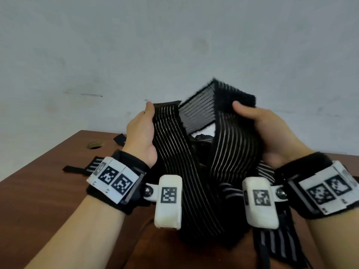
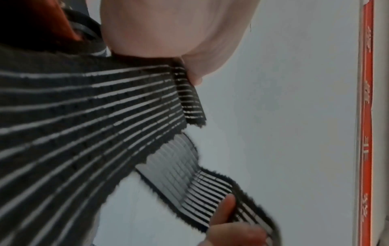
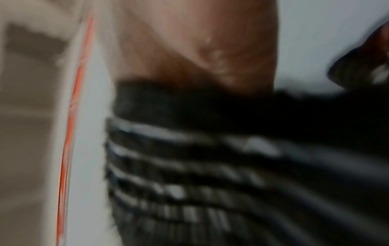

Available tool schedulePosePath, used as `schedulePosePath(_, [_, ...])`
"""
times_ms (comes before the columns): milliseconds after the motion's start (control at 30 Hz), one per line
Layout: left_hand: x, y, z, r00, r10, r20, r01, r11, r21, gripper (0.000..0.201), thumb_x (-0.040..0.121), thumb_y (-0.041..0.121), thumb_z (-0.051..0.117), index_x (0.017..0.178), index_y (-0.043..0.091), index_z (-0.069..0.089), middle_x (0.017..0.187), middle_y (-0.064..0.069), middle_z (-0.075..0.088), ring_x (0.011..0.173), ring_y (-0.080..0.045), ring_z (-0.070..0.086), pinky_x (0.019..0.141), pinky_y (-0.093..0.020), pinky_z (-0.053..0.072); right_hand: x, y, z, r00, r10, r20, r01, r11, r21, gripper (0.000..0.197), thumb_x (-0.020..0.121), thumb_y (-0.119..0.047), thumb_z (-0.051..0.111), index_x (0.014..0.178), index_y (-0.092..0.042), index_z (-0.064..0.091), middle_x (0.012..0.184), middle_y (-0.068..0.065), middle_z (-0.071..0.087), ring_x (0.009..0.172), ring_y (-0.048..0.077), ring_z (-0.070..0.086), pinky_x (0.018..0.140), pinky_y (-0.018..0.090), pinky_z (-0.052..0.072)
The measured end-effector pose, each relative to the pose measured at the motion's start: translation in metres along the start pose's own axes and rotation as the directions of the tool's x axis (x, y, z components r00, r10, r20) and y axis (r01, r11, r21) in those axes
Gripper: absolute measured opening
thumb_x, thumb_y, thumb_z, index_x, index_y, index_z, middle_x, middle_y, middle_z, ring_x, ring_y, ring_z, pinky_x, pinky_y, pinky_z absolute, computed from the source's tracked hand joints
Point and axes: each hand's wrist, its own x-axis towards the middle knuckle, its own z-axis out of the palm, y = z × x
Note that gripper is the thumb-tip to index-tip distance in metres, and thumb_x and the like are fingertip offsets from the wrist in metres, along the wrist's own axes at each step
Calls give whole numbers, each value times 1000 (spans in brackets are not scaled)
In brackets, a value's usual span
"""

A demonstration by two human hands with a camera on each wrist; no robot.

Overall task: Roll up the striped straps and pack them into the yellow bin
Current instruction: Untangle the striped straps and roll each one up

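Head view: left hand [image 1: 140, 133] and right hand [image 1: 260, 125] grip striped strap [image 1: 174, 152]; no legible writing.

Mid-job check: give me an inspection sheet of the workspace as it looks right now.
Surface: brown wooden table, hole near its far edge.
Job's things: black white-striped elastic strap held up, unrolled; more striped straps heaped below; yellow bin not seen.
Clutter: small black strap pieces on the table's left.
Grippers: left hand and right hand each grip a strap end.
Cables: nothing seen.
Surroundings: grey wall.
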Motion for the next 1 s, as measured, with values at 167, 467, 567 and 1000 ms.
schedulePosePath(167, [0, -5, 4, 1000, -4, -1, 4, 1000, 31, 31, 106, 33, 57, 121, 11, 72, 114, -9, 78, 92, -24, 75, 73, -37, 62, 1, -7, 0, 992, -129, 13, 115, 923, 366, 28, 103, -19, 49, 119, -7, 68, 100, 5, 74, 81, 17, 75, 61, 26, 61])
schedulePosePath(467, [-18, -17, 19, 939, -209, 273, 158, 968, 197, 35, 95, 36, 67, 117, 12, 77, 99, -8, 78, 82, -26, 74, 91, -45, 59, 4, 11, 11, 978, -205, -30, 199, 890, 409, 37, 101, 1, 49, 78, -8, 77, 90, 4, 75, 92, 20, 75, 71, 28, 61])
schedulePosePath(567, [-20, -16, 19, 920, -243, 308, 180, 959, 220, 31, 94, 33, 70, 114, 10, 77, 101, -10, 78, 83, -26, 74, 93, -44, 58, 2, 12, 13, 972, -229, 57, 167, 837, 521, 42, 102, 3, 42, 84, -1, 80, 101, 13, 74, 103, 27, 74, 98, 44, 57])
schedulePosePath(1000, [-11, -14, 12, 991, 67, 117, -75, 995, 66, 34, 93, 6, 74, 124, 19, 68, 95, -7, 80, 76, -19, 78, 58, -29, 60, 19, 27, 4, 999, 30, -14, -24, 956, 292, 23, 105, -3, 48, 117, 8, 63, 122, 20, 71, 106, 31, 74, 85, 39, 64])
